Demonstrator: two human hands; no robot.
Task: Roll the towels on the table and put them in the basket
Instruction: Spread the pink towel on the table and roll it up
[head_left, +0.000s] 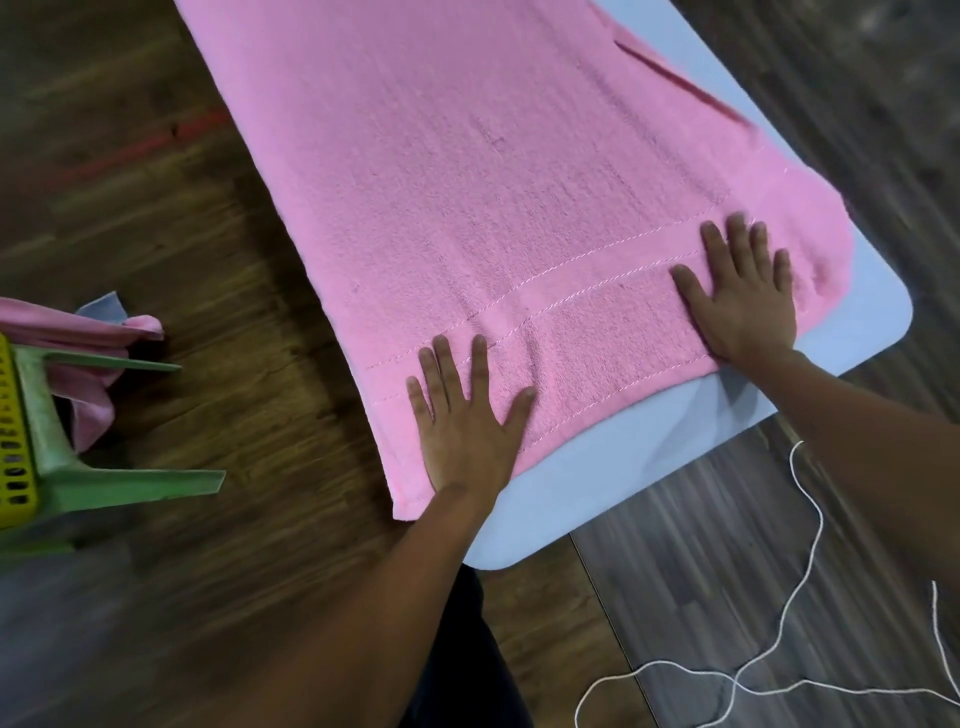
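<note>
**Flattening the towel before the roll**

Wood floor all round, pale blue table (597, 499) in the middle with the pink towel (493, 182) spread flat over it. Left hand (467, 421) and right hand (743, 296) both lie palm-down, fingers spread wide, gripping nothing, just pinning the near hem, probably so the roll starts tight. Yellow basket (13, 431) sits well off to the left hand's side, more pink cloth (88, 353) beside it.
</note>
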